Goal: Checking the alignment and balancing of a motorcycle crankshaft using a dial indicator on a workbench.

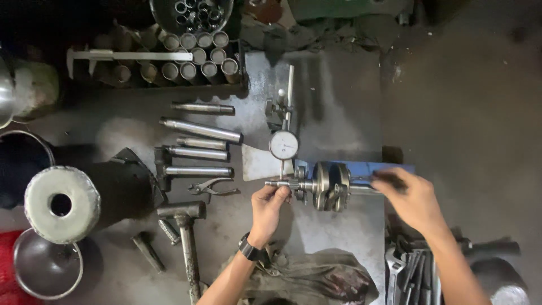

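Head view: crankshaft (330, 185) near bench edge

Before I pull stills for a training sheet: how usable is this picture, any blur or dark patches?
Head view: the right hand is smeared by motion blur; the left hand, the crankshaft it grips and the dial gauge are sharp; the top-left and right edges fall into deep shadow; light reflects softly off the steel rods.

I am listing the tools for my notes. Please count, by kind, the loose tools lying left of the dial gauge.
Steel rods: 5
Hammers: 1
Pliers: 1
Calipers: 1
Short pins: 2
Total: 10
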